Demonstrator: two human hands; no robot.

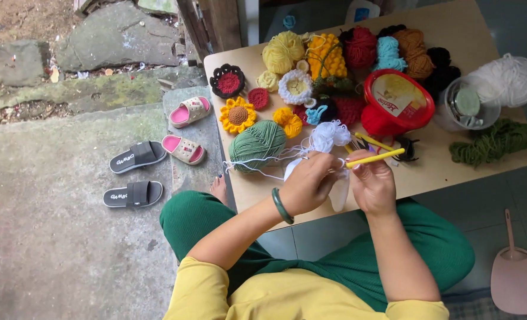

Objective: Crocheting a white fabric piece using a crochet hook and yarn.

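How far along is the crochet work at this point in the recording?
Done: several finished crocheted flowers lie on the wooden table, including a yellow sunflower and a white-rimmed flower. In hand: the left hand holds a small white crocheted piece while the right hand works a yellow crochet hook. Left: the white piece looks small and unfinished; loose white yarn is attached.

We saw a white crochet piece (339, 195) hanging limp over the table's near edge, a yellow crochet hook (375, 158) lying near-level, tip in the stitches, thin white yarn (263, 161) trailing left in loose strands.
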